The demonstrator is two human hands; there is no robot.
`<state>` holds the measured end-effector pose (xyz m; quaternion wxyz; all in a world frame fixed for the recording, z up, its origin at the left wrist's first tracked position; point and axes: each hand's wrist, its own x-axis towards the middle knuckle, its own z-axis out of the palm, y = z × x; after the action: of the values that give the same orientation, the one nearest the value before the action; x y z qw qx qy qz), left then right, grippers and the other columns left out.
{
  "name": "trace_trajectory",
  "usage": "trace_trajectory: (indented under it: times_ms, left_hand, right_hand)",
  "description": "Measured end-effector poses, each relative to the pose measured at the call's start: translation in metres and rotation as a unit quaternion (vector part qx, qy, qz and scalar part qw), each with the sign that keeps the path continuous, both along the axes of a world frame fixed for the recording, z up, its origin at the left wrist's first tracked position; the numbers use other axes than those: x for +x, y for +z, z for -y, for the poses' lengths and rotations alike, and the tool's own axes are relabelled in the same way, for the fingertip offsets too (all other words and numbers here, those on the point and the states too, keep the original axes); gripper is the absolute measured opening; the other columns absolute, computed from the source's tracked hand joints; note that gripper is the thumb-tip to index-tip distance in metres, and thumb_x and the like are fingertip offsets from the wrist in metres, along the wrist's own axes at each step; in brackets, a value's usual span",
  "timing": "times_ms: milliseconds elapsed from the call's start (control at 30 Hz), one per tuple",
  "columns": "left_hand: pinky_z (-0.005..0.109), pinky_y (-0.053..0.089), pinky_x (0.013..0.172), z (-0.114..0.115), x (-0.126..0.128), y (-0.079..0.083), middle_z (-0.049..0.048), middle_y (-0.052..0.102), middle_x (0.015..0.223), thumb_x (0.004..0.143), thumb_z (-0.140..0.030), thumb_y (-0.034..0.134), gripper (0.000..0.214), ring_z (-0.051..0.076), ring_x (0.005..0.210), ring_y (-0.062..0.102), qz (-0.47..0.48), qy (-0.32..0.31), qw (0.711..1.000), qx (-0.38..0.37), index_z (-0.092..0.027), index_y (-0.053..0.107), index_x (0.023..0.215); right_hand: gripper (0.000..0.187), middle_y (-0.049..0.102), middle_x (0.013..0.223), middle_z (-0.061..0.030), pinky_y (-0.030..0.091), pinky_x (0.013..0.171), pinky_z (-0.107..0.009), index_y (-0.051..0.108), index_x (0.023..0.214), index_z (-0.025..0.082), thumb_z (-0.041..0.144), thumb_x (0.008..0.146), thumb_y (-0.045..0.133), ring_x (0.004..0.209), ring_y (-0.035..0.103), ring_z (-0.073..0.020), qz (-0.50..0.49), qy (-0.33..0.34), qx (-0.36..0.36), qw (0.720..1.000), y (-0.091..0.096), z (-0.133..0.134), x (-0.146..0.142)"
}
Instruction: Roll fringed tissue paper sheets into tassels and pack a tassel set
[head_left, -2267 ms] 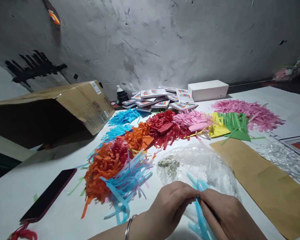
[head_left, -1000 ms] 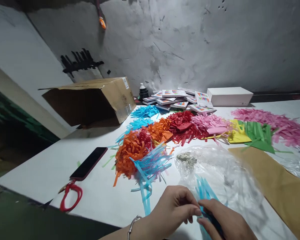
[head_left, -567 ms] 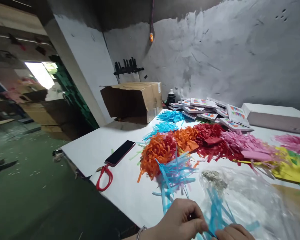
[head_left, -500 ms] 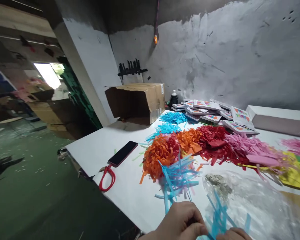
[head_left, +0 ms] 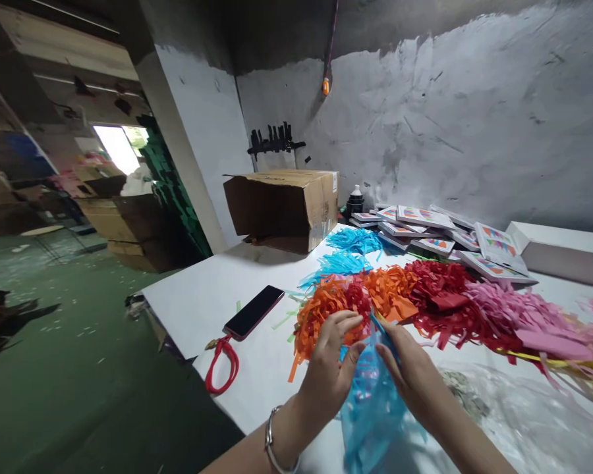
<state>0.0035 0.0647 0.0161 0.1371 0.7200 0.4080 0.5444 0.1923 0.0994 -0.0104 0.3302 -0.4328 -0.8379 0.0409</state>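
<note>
Blue tissue paper with cut strips (head_left: pixel 370 411) hangs between my two hands above the near table edge. My right hand (head_left: pixel 408 352) pinches its folded upper end between thumb and fingers. To the left of it, my left hand (head_left: pixel 329 362) has its fingers stretched and thumb apart, close against the blue paper. Just behind the hands lies a heap of orange tissue fringe (head_left: pixel 313 316). Red fringe (head_left: pixel 439 283) and pink fringe (head_left: pixel 514 309) continue the row rightward. Two bunches of light-blue fringe (head_left: pixel 343 263) lie farther back.
A phone (head_left: pixel 254 313) with a red strap (head_left: pixel 222 365) lies left on the white table (head_left: pixel 178 289). Behind are an open cardboard box (head_left: pixel 281 210), a black bottle (head_left: pixel 354 203), a pile of printed packs (head_left: pixel 425 227) and a white box (head_left: pixel 563 253). Clear plastic (head_left: pixel 534 408) is at right.
Both hands have risen from the bottom edge toward the orange fringe, with the blue paper. The left fingers have spread from a closed grip. The view has shifted a little left.
</note>
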Motion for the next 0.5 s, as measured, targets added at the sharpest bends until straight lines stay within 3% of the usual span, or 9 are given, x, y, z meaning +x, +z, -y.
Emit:
trace_trajectory:
  times_ms: [67,167,233,333,400,500]
  left_hand:
    - [0.053,0.044,0.109,-0.002,-0.001,-0.01,0.0152,0.061,0.135,0.097,-0.018,0.053,0.034,0.029,0.129,0.054,-0.112,0.027,0.993,0.022,-0.022,0.058,0.131]
    - [0.065,0.032,0.115,0.001,-0.004,-0.04,0.0137,0.052,0.151,0.09,-0.018,0.062,0.053,0.036,0.143,0.042,-0.29,0.022,0.956,-0.044,-0.026,0.053,0.141]
    - [0.072,0.025,0.115,0.001,-0.011,-0.063,0.0123,0.044,0.158,0.083,-0.018,0.068,0.063,0.041,0.148,0.033,-0.381,0.037,0.92,-0.082,-0.029,0.053,0.144]
    - [0.076,0.026,0.111,-0.011,-0.032,-0.089,0.0144,0.052,0.152,0.077,-0.013,0.064,0.056,0.045,0.142,0.042,-0.45,0.084,0.883,-0.103,-0.027,0.067,0.131]
    - [0.075,0.033,0.108,-0.023,-0.048,-0.095,0.0146,0.057,0.148,0.08,-0.015,0.059,0.052,0.045,0.138,0.048,-0.463,0.078,0.879,-0.086,-0.028,0.069,0.129]
    - [0.073,0.04,0.104,-0.033,-0.059,-0.086,0.0138,0.06,0.145,0.09,-0.024,0.053,0.04,0.043,0.132,0.055,-0.435,0.058,0.898,-0.026,-0.029,0.072,0.124]
  right_hand:
    - [0.047,0.061,0.135,-0.0214,0.052,0.101,-0.054,0.046,0.144,0.014,0.032,0.101,0.045,0.124,0.062,-0.0315,0.029,-0.029,-0.008,0.999,-0.013,-0.021,-0.012]
    - [0.049,0.056,0.141,-0.0272,0.04,0.104,-0.072,0.052,0.142,0.009,0.018,0.094,0.05,0.13,0.056,-0.0413,0.069,-0.065,-0.008,0.995,-0.034,-0.024,-0.015]
    - [0.052,0.056,0.142,-0.0249,0.039,0.107,-0.069,0.055,0.14,0.011,0.011,0.088,0.052,0.133,0.054,-0.0397,0.091,-0.07,-0.001,0.993,-0.041,-0.008,-0.006]
    - [0.055,0.056,0.146,-0.0178,0.045,0.11,-0.055,0.056,0.139,0.017,0.01,0.085,0.057,0.135,0.053,-0.0324,0.117,-0.061,0.026,0.991,-0.04,0.032,0.017]
    - [0.049,0.058,0.145,-0.0149,0.049,0.109,-0.045,0.057,0.136,0.018,0.012,0.088,0.058,0.134,0.055,-0.0276,0.128,-0.048,0.091,0.986,-0.035,0.06,0.037]
    - [0.028,0.069,0.13,-0.0123,0.049,0.108,-0.037,0.064,0.121,0.016,0.017,0.094,0.055,0.125,0.062,-0.0231,0.119,-0.048,0.202,0.971,-0.029,0.094,0.071]
